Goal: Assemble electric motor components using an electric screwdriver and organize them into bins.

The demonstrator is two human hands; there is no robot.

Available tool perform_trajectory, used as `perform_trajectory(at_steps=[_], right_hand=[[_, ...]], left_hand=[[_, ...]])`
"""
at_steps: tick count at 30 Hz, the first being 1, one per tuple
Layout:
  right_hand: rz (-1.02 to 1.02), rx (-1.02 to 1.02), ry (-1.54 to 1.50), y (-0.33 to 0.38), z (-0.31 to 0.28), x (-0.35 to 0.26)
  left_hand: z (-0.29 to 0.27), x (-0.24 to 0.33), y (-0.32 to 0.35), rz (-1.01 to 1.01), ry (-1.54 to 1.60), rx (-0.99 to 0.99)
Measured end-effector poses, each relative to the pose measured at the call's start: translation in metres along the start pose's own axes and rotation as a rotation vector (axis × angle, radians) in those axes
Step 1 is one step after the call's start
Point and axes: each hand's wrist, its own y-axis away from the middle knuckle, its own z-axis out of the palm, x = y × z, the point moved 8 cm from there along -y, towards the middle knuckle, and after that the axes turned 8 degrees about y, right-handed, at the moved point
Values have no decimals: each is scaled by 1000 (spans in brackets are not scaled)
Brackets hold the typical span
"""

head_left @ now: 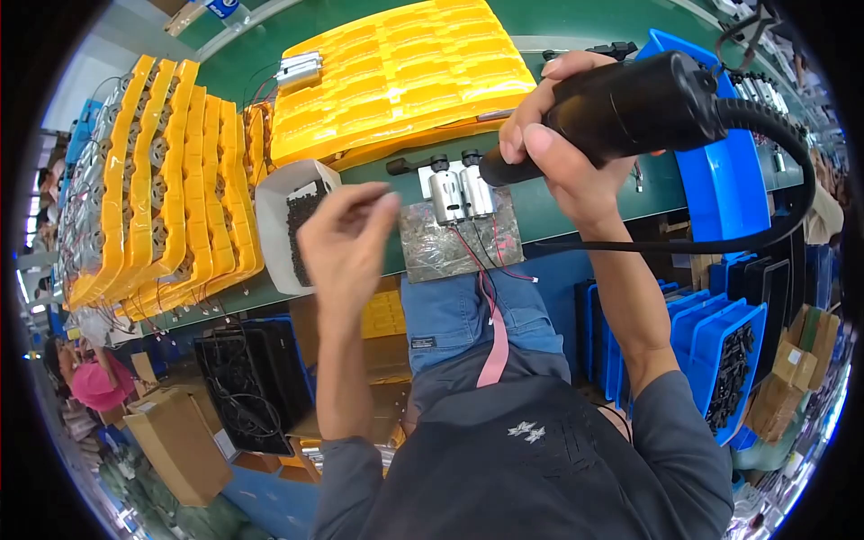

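Note:
My right hand grips a black, corded electric screwdriver, its tip end pointing left at a pair of motors. The left silver motor and the right silver motor stand side by side at a scuffed metal block, each topped by a small black part. Red and black wires trail from them towards my lap. My left hand hovers between this block and a white box of small black pieces. Its thumb and forefinger are pinched; anything between them is too small to make out.
A yellow moulded tray lies behind, carrying another silver motor. Stacked yellow trays full of motors rise at left. On the right stand a blue bin and, lower, more blue bins. The screwdriver's cable loops across my right forearm.

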Motion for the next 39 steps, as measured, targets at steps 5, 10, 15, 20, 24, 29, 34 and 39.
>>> perform_trajectory(at_steps=[5,10,15,20,24,29,34,39], right_hand=[[41,187,-193,-7,0,6],[21,139,-214,-8,6,7],[13,65,37,-6,9,3],[19,58,19,-3,12,5],[10,47,15,-2,13,5],[-12,56,19,-6,14,6],[-156,147,138,-25,22,19],[-139,60,194,-30,34,24]], left_hand=[[43,-55,-8,-147,165,-124],[52,-53,-9,-38,-88,-121],[63,-26,-6,308,-366,-152],[66,-21,-2,416,-383,-176],[67,-23,-1,442,-375,-199],[71,-21,-4,499,-408,-225],[74,-19,-22,481,-500,-247],[68,-31,-35,232,-435,-277]])
